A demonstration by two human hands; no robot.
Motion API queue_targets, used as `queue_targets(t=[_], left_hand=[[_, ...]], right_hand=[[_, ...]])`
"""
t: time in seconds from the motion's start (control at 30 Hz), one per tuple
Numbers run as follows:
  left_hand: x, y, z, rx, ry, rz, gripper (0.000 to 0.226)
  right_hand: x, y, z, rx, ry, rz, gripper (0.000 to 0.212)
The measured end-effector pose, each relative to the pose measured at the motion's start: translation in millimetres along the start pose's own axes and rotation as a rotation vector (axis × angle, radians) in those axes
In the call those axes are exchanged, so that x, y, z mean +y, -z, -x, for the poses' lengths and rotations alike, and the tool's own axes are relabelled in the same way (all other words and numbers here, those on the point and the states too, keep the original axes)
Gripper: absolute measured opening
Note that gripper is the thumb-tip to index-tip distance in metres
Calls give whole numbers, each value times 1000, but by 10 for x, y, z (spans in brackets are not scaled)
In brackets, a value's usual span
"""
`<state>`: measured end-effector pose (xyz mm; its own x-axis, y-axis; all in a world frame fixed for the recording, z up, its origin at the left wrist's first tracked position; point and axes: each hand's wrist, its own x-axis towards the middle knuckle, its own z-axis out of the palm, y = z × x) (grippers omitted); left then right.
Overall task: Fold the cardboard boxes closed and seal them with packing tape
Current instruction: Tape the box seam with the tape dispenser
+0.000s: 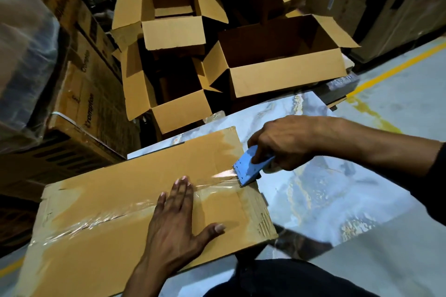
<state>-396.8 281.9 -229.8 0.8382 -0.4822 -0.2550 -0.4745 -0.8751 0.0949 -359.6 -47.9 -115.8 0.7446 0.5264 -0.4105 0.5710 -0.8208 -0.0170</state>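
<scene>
Closed brown cardboard box [115, 202], laid on the marble-patterned table [325, 200], is pressed flat by the left hand [177, 219] with fingers straight beside the clear tape strip [101, 220]. A blue tape dispenser [251, 166] is gripped by the right hand [282, 142] at the box's far edge.

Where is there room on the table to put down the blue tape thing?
Bare marble tabletop lies right of the taped box, below the right hand gripping the blue tape dispenser. A smaller strip shows beyond the box's far edge. Behind that it is crowded with open boxes. The left hand presses flat on the taped box.
</scene>
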Motion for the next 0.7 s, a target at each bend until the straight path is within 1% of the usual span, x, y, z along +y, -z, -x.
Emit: queue_targets(t=[0.07, 0.1, 0.17, 0.2, 0.27, 0.37, 0.47, 0.57, 0.7], left_hand=[[218, 69, -85, -15, -44, -18, 126], [350, 83, -151, -19, -95, -14, 124], [619, 56, -297, -28, -197, 2, 122], [726, 31, -357, -28, -219, 11, 121], [833, -22, -412, -20, -209, 5, 119], [812, -75, -389, -3, -194, -2, 115], [782, -92, -391, -7, -215, 9, 115], [775, -74, -400, -15, -228, 15, 116], [755, -53, -389, -16, -245, 20, 116]], right_hand=[[21, -26, 16, 15, 25, -15, 25], [22, -44, 33, 9, 29, -9, 29], [20, -102, 69, -13, 28, 7, 44], [23, -147, 88, -23, 25, 9, 51], [59, -240, 132, -21, 15, 9, 58], [150, -377, 229, -22, 11, -42, 57], [227, -434, 325, -31, 25, -142, 51], [437, -461, 507, -33, -19, -123, 48], [631, -552, 762, -130, -95, -115, 50]])
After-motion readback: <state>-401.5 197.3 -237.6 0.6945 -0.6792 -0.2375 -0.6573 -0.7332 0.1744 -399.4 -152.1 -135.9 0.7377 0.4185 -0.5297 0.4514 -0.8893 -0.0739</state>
